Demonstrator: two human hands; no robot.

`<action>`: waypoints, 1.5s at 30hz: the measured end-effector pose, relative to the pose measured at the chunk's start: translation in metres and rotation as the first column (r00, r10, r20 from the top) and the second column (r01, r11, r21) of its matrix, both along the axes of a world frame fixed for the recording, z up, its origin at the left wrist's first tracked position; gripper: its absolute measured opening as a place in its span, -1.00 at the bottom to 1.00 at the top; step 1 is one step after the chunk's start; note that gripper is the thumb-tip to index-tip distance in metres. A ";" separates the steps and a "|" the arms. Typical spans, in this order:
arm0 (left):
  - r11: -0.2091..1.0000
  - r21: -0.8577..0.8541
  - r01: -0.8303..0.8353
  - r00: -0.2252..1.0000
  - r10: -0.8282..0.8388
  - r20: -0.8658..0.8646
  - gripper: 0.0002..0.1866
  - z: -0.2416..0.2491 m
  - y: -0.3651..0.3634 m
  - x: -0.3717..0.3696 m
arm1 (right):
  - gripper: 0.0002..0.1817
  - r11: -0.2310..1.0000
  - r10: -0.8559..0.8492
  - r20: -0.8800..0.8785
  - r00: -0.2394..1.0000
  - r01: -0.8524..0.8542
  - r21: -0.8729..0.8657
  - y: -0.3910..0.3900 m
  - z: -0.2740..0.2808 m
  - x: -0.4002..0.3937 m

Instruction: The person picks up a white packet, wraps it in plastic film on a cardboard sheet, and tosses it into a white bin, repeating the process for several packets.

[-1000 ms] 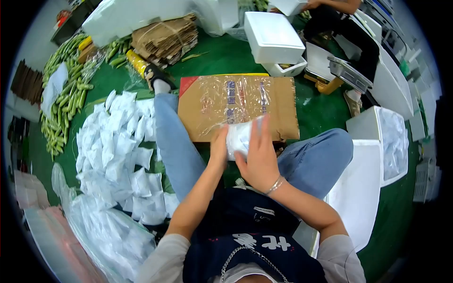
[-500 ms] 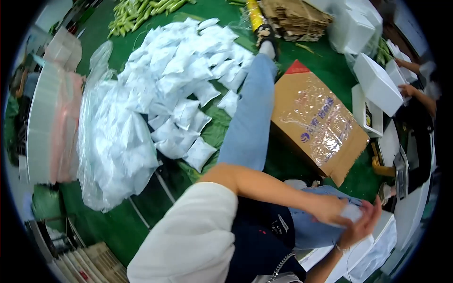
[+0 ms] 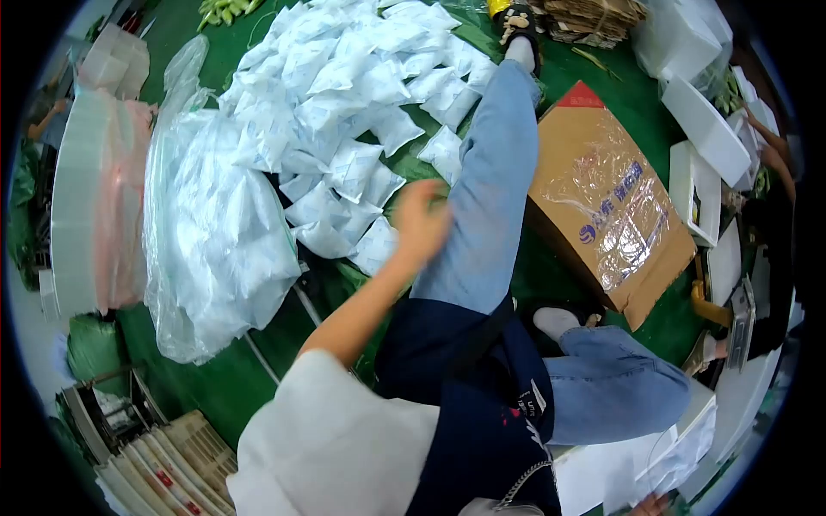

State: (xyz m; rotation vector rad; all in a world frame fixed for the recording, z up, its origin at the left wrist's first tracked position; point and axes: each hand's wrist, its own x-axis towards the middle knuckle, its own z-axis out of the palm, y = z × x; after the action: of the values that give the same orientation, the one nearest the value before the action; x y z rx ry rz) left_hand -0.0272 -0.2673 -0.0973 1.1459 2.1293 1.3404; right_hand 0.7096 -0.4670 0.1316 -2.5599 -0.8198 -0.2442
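My left hand [image 3: 422, 225] is smeared by motion above my left jeans leg [image 3: 471, 198], close to the near edge of a heap of white pillow-shaped packs [image 3: 348, 103]. Nothing shows in it, though its fingers are too blurred to read. Just beside it lies one loose pack [image 3: 376, 245]. Only a sliver of my right hand [image 3: 652, 506] appears at the bottom edge, near a white foam box [image 3: 602, 469] with clear plastic; its fingers are cut off. A clear plastic bag [image 3: 228, 241] full of the same packs stands left of the heap.
A taped brown carton [image 3: 615, 206] stands right of my leg. White foam boxes [image 3: 705, 129] are stacked at the far right, where another person's arm [image 3: 774, 146] reaches in. Flattened cardboard [image 3: 594, 19] and green vegetables [image 3: 225, 10] lie at the back. Plastic crates [image 3: 172, 464] sit lower left.
My hands were together at the right around a small whitish thing. My left hand has swung left to the packs, while my right hand has dropped to the bottom edge. The view has shifted.
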 end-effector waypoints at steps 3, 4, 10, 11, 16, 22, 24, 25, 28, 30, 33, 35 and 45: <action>0.780 -0.625 0.005 0.884 -0.295 -0.362 -0.26 -0.109 -0.100 -0.076 | -0.50 0.947 0.321 -0.089 0.943 -0.320 0.028 0.067 -0.035 -0.043; 0.648 -0.761 -0.026 0.889 -0.333 -0.313 -0.18 -0.125 -0.118 -0.077 | -0.57 0.868 0.483 -0.194 0.854 -0.436 0.237 0.098 -0.047 -0.061; 0.632 -0.704 -0.324 0.746 -0.287 -0.601 0.04 -0.206 -0.145 -0.058 | -0.78 0.565 0.823 -0.277 0.496 -0.763 0.314 0.217 -0.015 -0.320; 0.599 -0.749 -0.283 0.810 -0.269 -0.521 0.03 -0.207 -0.144 -0.064 | -0.80 0.520 0.843 -0.311 0.438 -0.811 0.268 0.222 -0.014 -0.338; 0.791 -0.611 -0.011 0.902 0.272 0.336 -0.42 -0.162 -0.128 -0.118 | -0.78 0.512 0.777 -0.579 0.248 -0.783 0.352 0.222 -0.093 -0.348; 0.992 0.124 0.016 0.836 -0.081 0.543 -0.45 0.065 0.041 -0.063 | -0.48 0.602 0.662 -0.491 0.566 -0.792 -0.100 0.239 -0.174 -0.351; 0.893 0.249 0.375 0.852 -0.438 0.287 -0.41 0.117 0.109 -0.004 | -0.45 0.669 0.620 -0.445 0.646 -0.732 -0.130 0.259 -0.206 -0.355; 0.830 0.188 0.526 0.808 -0.556 0.195 -0.36 0.119 0.137 0.024 | -0.50 0.821 0.464 -0.430 0.774 -0.559 -0.120 0.267 -0.228 -0.357; 0.520 0.222 0.825 0.565 -0.739 -0.368 -0.19 0.100 0.206 0.140 | -0.60 0.948 0.207 -0.443 0.872 -0.290 -0.128 0.273 -0.268 -0.357; 0.443 0.191 0.876 0.478 -0.745 -0.465 -0.24 0.050 0.230 0.193 | -0.66 0.959 0.181 -0.455 0.872 -0.259 -0.114 0.271 -0.285 -0.347; 0.530 0.039 0.847 0.469 -0.712 -0.523 -0.20 -0.017 0.231 0.219 | -0.67 0.974 0.225 -0.441 0.869 -0.211 0.082 0.261 -0.280 -0.322; 0.517 -0.049 0.855 0.396 -0.709 -0.583 -0.19 -0.036 0.219 0.210 | -0.70 0.957 0.168 -0.501 0.849 -0.262 -0.124 0.267 -0.240 -0.319; 0.660 -0.220 0.718 0.523 -0.720 -0.456 -0.28 -0.002 0.195 0.138 | 0.03 0.221 0.964 -0.050 0.260 -0.895 -0.388 0.390 -0.211 -0.366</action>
State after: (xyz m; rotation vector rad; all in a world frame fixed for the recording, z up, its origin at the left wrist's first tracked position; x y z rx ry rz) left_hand 0.1107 -0.0724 -0.0993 2.2592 1.5479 0.6564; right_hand 0.3436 -0.0771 -0.0794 -1.7469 -2.5287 0.0638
